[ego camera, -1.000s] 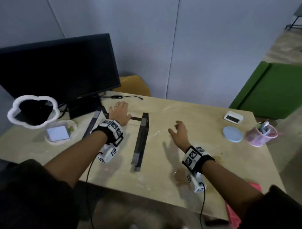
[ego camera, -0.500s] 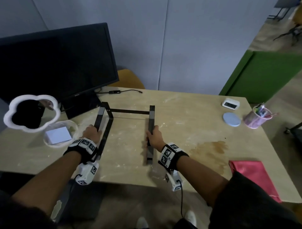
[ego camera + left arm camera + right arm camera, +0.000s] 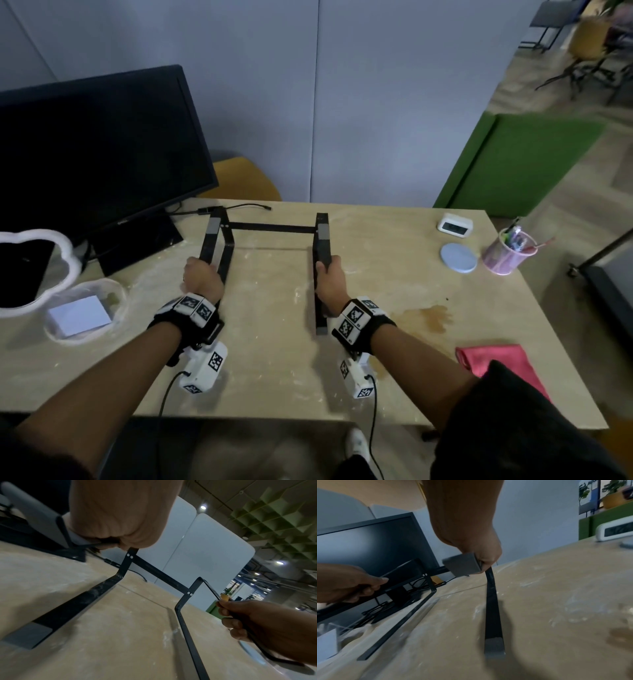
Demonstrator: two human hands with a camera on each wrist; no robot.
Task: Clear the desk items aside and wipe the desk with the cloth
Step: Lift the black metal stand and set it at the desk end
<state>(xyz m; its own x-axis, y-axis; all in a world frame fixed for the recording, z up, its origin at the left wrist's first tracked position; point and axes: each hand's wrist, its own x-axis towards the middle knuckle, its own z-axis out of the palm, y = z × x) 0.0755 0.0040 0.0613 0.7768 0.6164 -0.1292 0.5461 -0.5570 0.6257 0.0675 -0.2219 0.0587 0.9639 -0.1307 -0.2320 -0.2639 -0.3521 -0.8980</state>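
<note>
A black metal laptop stand (image 3: 272, 228) stands mid-desk, its base bars lying on the dusty wooden desk (image 3: 274, 359). My left hand (image 3: 200, 279) grips the stand's left top rail. My right hand (image 3: 330, 277) grips the right top rail. In the left wrist view my left hand (image 3: 116, 517) curls over the rail above the base bar of the stand (image 3: 75, 601). In the right wrist view my right hand (image 3: 467, 527) holds the padded rail end over the stand (image 3: 492, 608). A pink cloth (image 3: 493, 359) lies at the front right. A brown stain (image 3: 428, 315) marks the desk.
A black monitor (image 3: 96, 147) stands at the back left with a cable (image 3: 236, 207) behind the stand. A cloud-shaped mirror (image 3: 30, 267) and a tray with a note pad (image 3: 80, 313) sit at the left. A white clock (image 3: 455, 225), blue coaster (image 3: 458, 257) and pink pen cup (image 3: 508, 251) stand at the back right.
A second ago my left hand rested by the stand's back and my right hovered open over the desk. Both now grip the stand's top rails. The head view has shifted.
</note>
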